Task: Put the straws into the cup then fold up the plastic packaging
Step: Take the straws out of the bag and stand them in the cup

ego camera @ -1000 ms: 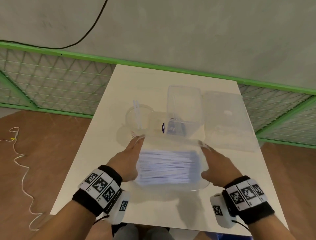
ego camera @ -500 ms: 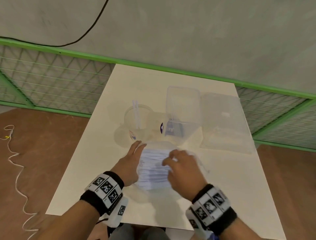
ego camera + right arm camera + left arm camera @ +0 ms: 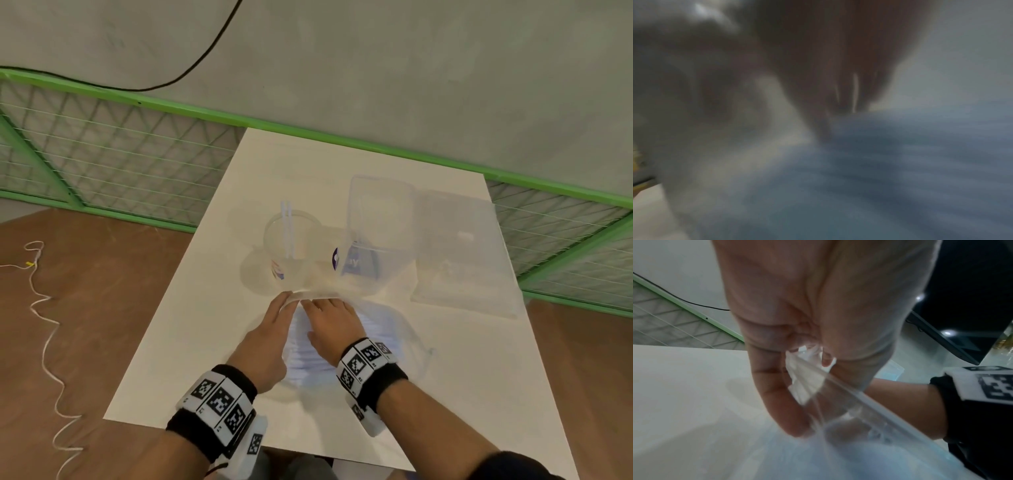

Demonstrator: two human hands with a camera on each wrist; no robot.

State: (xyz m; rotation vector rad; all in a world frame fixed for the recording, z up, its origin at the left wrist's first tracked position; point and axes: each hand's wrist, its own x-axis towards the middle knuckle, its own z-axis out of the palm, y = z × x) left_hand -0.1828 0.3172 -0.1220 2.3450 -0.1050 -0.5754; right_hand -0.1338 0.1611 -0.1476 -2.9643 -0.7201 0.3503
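on the white table (image 3: 191, 342) lies the clear plastic packaging (image 3: 394, 329), a bundle of pale straws (image 3: 308, 359) inside it, just in front of the clear cup (image 3: 291, 250), which holds two straws upright. the left hand (image 3: 267, 339) pinches the packaging's upper left edge between thumb and fingers (image 3: 777, 394), as the left wrist view shows. the right hand (image 3: 334, 325) lies on the packaging beside it, fingers reaching to the same edge; whether they pinch it cannot be told, the right wrist view being blurred. a clear open box (image 3: 383, 219) stands behind.
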